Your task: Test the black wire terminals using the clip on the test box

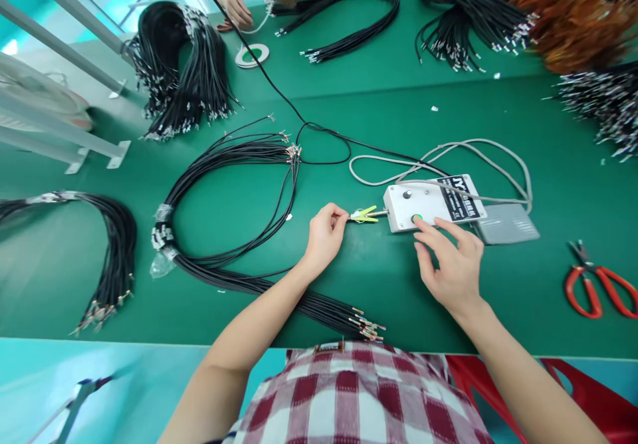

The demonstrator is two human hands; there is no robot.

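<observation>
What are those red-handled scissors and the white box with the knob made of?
The scissors have dull grey blades, probably metal, and smooth, evenly red handles, perhaps plastic. The box could be painted metal or hard plastic; its smooth, flat white face leaves that open.

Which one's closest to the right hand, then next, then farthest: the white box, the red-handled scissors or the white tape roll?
Seen from the head camera, by the right hand:
1. White box: just ahead.
2. Red-handled scissors: off to the right.
3. White tape roll: far ahead, leftward.
</observation>
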